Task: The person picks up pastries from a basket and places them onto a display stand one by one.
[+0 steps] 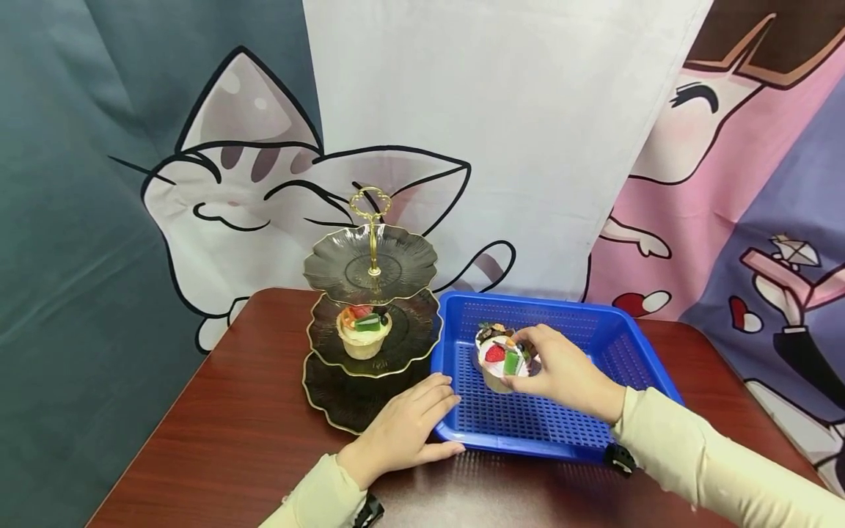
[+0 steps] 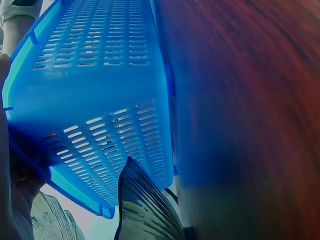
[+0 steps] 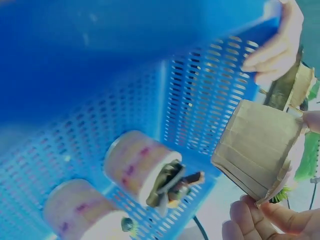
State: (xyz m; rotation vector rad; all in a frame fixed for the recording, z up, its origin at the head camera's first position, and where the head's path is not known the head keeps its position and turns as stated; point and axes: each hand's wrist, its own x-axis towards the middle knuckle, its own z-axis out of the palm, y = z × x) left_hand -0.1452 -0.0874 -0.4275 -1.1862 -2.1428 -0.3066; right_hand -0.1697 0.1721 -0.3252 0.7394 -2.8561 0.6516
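My right hand (image 1: 571,374) pinches a cupcake (image 1: 495,370) between thumb and fingers, above the floor of a blue plastic basket (image 1: 528,444). Red and green fruit pieces top its white cream; the right wrist view shows its pale pleated cup. Over the basket's near left corner, my left hand (image 1: 403,429) grips the rim, fingers on the inner side and thumb along the front. Inside the basket, the right wrist view shows a layered cake cup (image 3: 137,165) with dark pieces on top and another cake cup (image 3: 80,210) beside it.
A three-tier black stand (image 1: 403,257) with wavy gold edges and a gold handle stands left of the basket. Its middle tier bears a fruit-topped cupcake (image 1: 363,341). Both stand and basket are on a reddish-brown table (image 1: 218,433), before a printed cartoon curtain (image 1: 528,110).
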